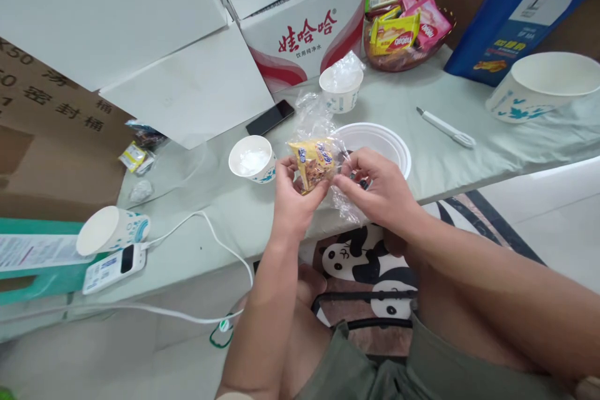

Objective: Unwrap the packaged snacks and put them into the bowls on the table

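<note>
A small yellow snack packet [315, 161] is pinched between the thumb and fingers of my left hand [296, 197]. Clear crinkled plastic [313, 114] surrounds the packet, rising above it and hanging down between my hands. My right hand [382, 189] is closed on the right side of that plastic, with something dark partly showing behind its fingers. Behind the right hand lies a white round plate [375, 134], partly covered. To the left of the packet stands a paper cup [253, 159]. A second paper cup [341, 89] with clear plastic in it stands farther back.
At the back, a black phone [270, 119] lies by a white carton [304, 34]. A snack basket [403, 61], blue container [520, 25], white pen-like tool [446, 127] and paper bucket [539, 87] are on the right. A tipped cup [112, 230], power bank [115, 269] and white cable [220, 240] are left.
</note>
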Available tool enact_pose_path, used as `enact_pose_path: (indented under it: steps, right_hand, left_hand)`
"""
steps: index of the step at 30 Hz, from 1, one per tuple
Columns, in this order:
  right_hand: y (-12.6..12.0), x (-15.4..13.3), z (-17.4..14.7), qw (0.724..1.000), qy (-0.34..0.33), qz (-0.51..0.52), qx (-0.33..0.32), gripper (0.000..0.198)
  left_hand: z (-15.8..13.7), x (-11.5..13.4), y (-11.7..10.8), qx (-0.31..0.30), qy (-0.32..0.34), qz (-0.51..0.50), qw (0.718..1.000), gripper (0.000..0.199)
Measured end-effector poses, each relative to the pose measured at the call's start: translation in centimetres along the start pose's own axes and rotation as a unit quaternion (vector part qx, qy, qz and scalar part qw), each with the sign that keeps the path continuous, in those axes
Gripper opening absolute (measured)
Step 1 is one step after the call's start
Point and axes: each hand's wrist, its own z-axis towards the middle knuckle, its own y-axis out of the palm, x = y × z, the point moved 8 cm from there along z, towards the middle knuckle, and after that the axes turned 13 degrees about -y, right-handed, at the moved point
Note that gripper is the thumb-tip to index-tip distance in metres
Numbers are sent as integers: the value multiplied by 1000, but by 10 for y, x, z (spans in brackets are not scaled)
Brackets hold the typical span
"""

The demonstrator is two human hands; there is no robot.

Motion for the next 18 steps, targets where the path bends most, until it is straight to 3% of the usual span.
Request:
enact_pose_path:
  steps: [4, 8, 13, 18]
  right_hand:
    - [6, 10, -2, 991, 68, 111, -3, 24]
    - [9, 6, -5, 988, 45, 149, -19, 24]
    - [6, -22, -8, 994, -90, 61, -16, 16]
    - [31, -49, -15, 958, -244, -48, -145, 15]
  left_hand:
    - [3, -6, -2, -23, -55, -55, 997, 69]
    - [3, -9, -7, -18, -86, -67, 994, 70]
    - [0, -12, 1, -38, -108, -87, 990, 73]
    - [-7, -8, 12, -111, -138, -175, 969, 63]
